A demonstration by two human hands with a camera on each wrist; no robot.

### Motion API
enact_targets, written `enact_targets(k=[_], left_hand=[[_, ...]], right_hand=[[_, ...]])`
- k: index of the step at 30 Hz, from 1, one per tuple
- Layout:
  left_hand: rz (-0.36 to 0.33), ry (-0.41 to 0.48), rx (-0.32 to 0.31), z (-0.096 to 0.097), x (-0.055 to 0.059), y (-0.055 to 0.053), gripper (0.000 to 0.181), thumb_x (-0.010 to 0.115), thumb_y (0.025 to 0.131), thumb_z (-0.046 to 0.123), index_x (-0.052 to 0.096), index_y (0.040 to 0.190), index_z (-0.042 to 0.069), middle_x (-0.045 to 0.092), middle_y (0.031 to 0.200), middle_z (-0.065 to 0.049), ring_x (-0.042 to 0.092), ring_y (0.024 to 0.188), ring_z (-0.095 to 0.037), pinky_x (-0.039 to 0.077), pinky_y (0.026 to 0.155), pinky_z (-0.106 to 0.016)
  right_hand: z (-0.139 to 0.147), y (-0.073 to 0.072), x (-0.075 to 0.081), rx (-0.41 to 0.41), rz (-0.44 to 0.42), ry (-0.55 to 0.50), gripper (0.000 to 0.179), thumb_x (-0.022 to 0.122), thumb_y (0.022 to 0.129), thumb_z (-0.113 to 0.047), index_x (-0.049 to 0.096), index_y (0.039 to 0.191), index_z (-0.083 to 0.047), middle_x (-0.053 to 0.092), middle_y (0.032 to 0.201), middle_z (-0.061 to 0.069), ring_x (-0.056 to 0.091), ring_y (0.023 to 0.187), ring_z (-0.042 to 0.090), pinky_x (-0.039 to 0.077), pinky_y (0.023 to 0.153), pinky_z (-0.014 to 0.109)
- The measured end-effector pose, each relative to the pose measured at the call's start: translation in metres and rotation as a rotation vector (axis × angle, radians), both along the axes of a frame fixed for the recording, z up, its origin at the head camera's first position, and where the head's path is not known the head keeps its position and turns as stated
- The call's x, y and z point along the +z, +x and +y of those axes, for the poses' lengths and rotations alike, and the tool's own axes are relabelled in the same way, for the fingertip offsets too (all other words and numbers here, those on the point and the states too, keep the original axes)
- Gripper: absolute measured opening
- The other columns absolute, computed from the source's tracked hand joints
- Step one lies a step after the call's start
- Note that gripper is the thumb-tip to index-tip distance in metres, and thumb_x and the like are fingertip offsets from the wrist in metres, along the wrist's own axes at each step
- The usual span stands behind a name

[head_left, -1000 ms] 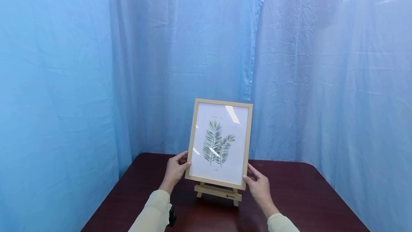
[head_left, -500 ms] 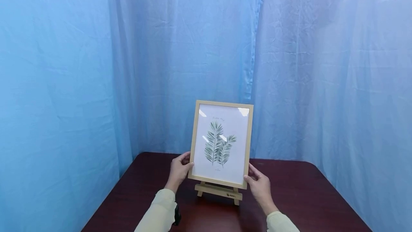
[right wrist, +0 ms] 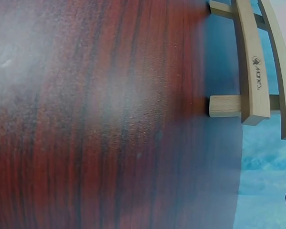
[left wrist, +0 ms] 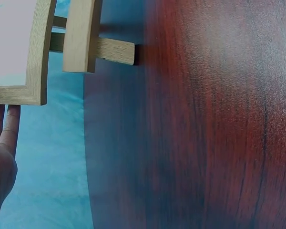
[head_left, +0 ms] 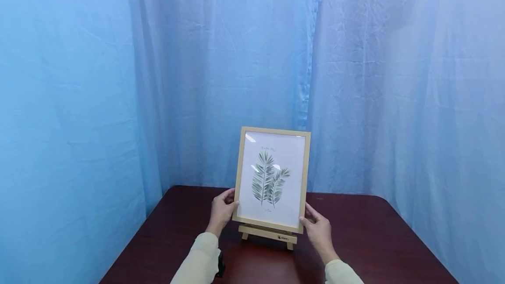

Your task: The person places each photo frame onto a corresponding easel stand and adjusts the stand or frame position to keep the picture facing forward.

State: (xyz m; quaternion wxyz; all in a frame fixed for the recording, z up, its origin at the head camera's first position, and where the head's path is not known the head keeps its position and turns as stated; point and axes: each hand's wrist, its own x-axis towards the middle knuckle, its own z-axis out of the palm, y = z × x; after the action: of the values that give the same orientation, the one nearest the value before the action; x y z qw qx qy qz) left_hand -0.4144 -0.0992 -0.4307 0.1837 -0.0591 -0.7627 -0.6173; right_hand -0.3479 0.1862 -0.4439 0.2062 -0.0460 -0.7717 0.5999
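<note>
A light wood picture frame (head_left: 309, 165) with a print of two green fern leaves (head_left: 268, 179) is held upright in both hands. My left hand (head_left: 222, 210) pinches its lower left side, thumb on the front and fingers behind. Lower down on the other side, my right hand (head_left: 318, 228) grips the frame the same way. Below and behind the frame stands a small wooden easel (head_left: 262, 233), its upper part hidden. In the left wrist view, a narrow gap shows between the frame's bottom edge (left wrist: 38, 62) and the easel's ledge (left wrist: 78, 38); the right wrist view shows this gap too.
The easel's feet (right wrist: 224, 106) rest on a dark red-brown wooden table (head_left: 363, 240) with rounded far corners. Light blue curtains (head_left: 236, 56) hang behind the table and along both sides. A black band (head_left: 221, 264) shows by the left sleeve.
The picture frame has come down closer to the easel's ledge and shifted slightly right, standing a little straighter. My left hand moved right with it; my right hand stayed nearly in place.
</note>
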Motion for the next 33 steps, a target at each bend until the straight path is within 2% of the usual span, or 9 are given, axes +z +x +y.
enact_targets(k=[4,19,27,33], left_hand=[[0.015,-0.006,0.006,0.001,-0.002,-0.001,0.041,0.071,0.08,-0.012,0.068,0.12,-0.004,0.07,0.102,-0.015,0.062,0.088,-0.025,0.055,0.076,-0.039],[-0.017,-0.016,0.03,0.005,-0.011,-0.002,0.041,0.071,0.08,-0.012,0.068,0.12,-0.003,0.07,0.103,-0.013,0.063,0.09,-0.024,0.056,0.077,-0.037],[-0.038,-0.042,0.031,0.005,-0.014,-0.003,0.042,0.071,0.081,-0.012,0.068,0.121,-0.002,0.07,0.104,-0.014,0.065,0.094,-0.026,0.057,0.079,-0.041],[-0.051,-0.051,0.021,0.005,-0.013,-0.003,0.042,0.071,0.082,-0.012,0.067,0.123,-0.001,0.07,0.105,-0.014,0.065,0.096,-0.027,0.057,0.079,-0.041]], right_hand=[[-0.001,-0.002,-0.003,-0.006,-0.003,0.006,0.052,0.066,0.09,0.004,0.055,0.14,-0.003,0.064,0.122,0.024,0.065,0.108,0.035,0.058,0.077,0.03],[0.001,-0.007,-0.019,-0.021,-0.042,-0.015,0.053,0.065,0.09,0.004,0.054,0.141,-0.003,0.064,0.122,0.024,0.064,0.111,0.036,0.057,0.08,0.032],[-0.001,-0.006,-0.019,-0.027,-0.06,-0.011,0.052,0.065,0.091,0.003,0.054,0.141,-0.003,0.064,0.122,0.024,0.064,0.111,0.037,0.057,0.08,0.034],[0.002,-0.009,-0.019,-0.043,-0.084,0.004,0.048,0.066,0.094,-0.005,0.055,0.141,-0.005,0.066,0.123,0.021,0.061,0.114,0.032,0.056,0.085,0.037]])
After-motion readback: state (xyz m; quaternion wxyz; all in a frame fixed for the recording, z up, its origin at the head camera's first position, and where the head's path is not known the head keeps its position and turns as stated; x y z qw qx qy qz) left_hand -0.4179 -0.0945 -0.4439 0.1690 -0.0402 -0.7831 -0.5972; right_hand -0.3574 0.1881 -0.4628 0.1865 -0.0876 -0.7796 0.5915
